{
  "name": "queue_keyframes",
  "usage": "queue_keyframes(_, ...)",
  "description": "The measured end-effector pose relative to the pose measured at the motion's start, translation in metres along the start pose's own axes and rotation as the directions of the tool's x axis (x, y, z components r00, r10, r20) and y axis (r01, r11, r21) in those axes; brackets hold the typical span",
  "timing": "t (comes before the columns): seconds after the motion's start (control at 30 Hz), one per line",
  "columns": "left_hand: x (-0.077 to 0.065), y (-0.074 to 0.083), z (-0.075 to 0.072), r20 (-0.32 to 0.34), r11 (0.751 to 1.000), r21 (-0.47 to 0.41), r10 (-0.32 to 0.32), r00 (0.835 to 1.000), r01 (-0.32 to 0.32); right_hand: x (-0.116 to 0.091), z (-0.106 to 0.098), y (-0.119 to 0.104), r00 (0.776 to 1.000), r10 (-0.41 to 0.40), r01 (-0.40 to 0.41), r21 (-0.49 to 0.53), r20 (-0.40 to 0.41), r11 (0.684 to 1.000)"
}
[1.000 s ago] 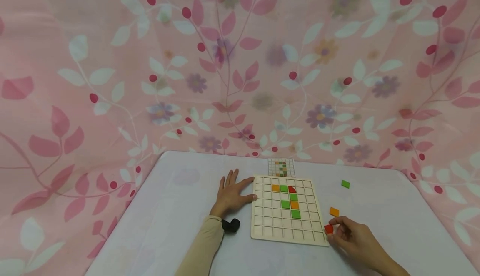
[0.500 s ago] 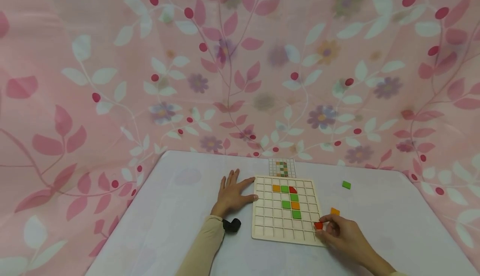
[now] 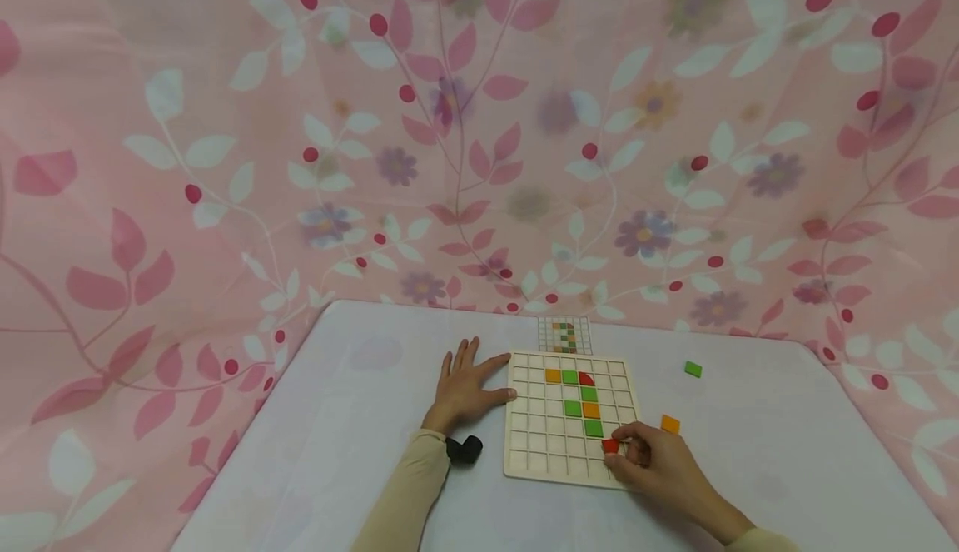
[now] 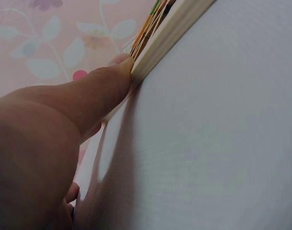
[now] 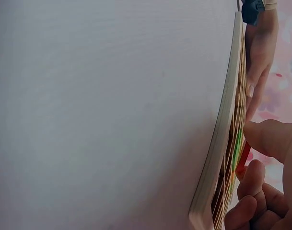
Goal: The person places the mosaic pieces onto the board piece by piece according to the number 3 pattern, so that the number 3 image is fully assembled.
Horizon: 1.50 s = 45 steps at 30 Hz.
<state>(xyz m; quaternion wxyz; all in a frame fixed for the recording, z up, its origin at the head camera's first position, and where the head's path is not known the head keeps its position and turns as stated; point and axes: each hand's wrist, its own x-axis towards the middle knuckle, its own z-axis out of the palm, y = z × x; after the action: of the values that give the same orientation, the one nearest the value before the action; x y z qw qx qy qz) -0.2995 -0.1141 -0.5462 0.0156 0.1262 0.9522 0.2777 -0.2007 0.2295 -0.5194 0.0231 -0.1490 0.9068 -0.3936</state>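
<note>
A square wooden grid board (image 3: 539,464) lies on the table, with several orange, green and red tiles set in its cells. My left hand (image 3: 462,391) rests spread at the board's left side, and its thumb (image 4: 107,81) touches the edge in the left wrist view. Above the lower right part of the grid, my right hand (image 3: 659,464) pinches a red tile (image 3: 610,446) between thumb and fingers. In the right wrist view that red tile (image 5: 244,155) is partly hidden by the thumb and fingers.
To the board's right lie an orange tile (image 3: 670,425), close to my right hand, and a green tile (image 3: 693,369) farther back. A printed grid card (image 3: 564,335) lies behind the board. The black wrist device (image 3: 466,450) sits by my left wrist.
My right hand has carried the red tile leftward from the board's right edge to over the grid's lower right cells. The left hand has stayed in place.
</note>
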Motion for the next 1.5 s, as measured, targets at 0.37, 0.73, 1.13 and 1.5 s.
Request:
queue_keyframes(0.37,-0.001,0.002,-0.001,0.010,1.000,-0.004,-0.004,1.000,0.004,0.007,0.010,-0.008,1.000,0.020,-0.020,-0.065,0.004,0.998)
queue_keyframes(0.73,-0.002,0.005,-0.005,0.011,1.000,0.010,-0.011,1.000,0.011,0.010,0.016,-0.009,0.999,0.012,-0.015,-0.063,-0.044,0.998)
queue_keyframes(1.13,-0.001,0.005,-0.003,0.007,1.000,0.021,-0.012,1.000,0.012,0.013,0.021,-0.012,0.990,0.075,-0.087,-0.093,-0.122,0.992)
queue_keyframes(1.5,-0.001,0.001,-0.002,0.009,1.000,0.003,0.000,1.000,0.000,0.014,0.025,-0.021,0.975,0.197,-0.197,0.014,-0.101,0.980)
